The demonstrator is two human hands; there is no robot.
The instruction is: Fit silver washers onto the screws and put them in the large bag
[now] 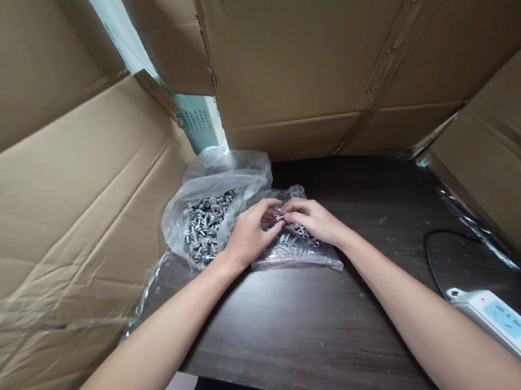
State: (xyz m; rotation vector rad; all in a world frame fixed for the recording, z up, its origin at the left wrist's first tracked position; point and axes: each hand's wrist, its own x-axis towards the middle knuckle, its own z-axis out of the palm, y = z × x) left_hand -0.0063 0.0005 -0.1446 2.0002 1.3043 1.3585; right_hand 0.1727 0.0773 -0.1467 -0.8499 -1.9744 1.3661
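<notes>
My left hand (258, 228) and my right hand (312, 219) meet over a clear plastic bag (292, 256) on the dark table. Between their fingertips is a small silvery bolt (279, 217), pinched from both sides. Some shiny nuts or washers (305, 234) show under my right hand, partly covered by it. To the left of my left hand, a larger open plastic bag (175, 222) holds many metal bolts (204, 225). The exact contents of the clear bag beneath my hands are hard to make out.
Cardboard walls (318, 53) enclose the wooden table (279, 333) at the left, back and right. A white power strip (497, 317) with a black cable (429, 262) lies at the right front. A gap at the back left shows a printed sheet (197, 120).
</notes>
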